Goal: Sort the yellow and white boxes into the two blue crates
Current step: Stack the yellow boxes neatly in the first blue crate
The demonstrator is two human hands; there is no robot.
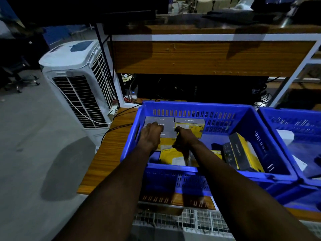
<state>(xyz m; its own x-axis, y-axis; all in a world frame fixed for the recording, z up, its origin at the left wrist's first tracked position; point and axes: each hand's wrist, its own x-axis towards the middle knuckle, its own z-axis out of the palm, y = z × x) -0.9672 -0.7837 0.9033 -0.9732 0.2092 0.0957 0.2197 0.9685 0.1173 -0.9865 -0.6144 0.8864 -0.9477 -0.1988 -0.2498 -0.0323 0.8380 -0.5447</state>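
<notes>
Two crates: both blue, side by side and touching on the wooden worktop point(100, 162). The left crate point(225, 106) stands toward the worktop's left edge, and the right crate point(286, 113) runs out of view at the right.
Grey-topped stack point(160, 119): yellow boxes with grey lids, piled in the left crate's far left corner against its far wall.
Yellow box point(190, 122): just beside that stack, also against the far wall, grey lid up and yellow face toward the camera.
Near box point(171, 154): yellow, lying low in the left crate by its near wall, between the two forearms.
Tilted boxes point(243, 145): yellow and black, leaning against the left crate's right wall.
White box point(284, 136): in the right crate, near its left wall, dimly lit.
Left hand point(150, 136): palm down on the grey-topped stack, fingers laid across the lid. The grip is slack and nothing is pinched.
Right hand point(184, 139): fingers curled downward at the gap between the stack and the yellow box. I cannot tell whether this grip holds a box, since the knuckles hide it.
Air cooler point(76, 80): white, on the floor beyond the worktop's left edge.
Cables point(121, 126): dark, trailing over the worktop's far left corner.
Wire mesh point(182, 221): white, below the worktop's near edge.
</notes>
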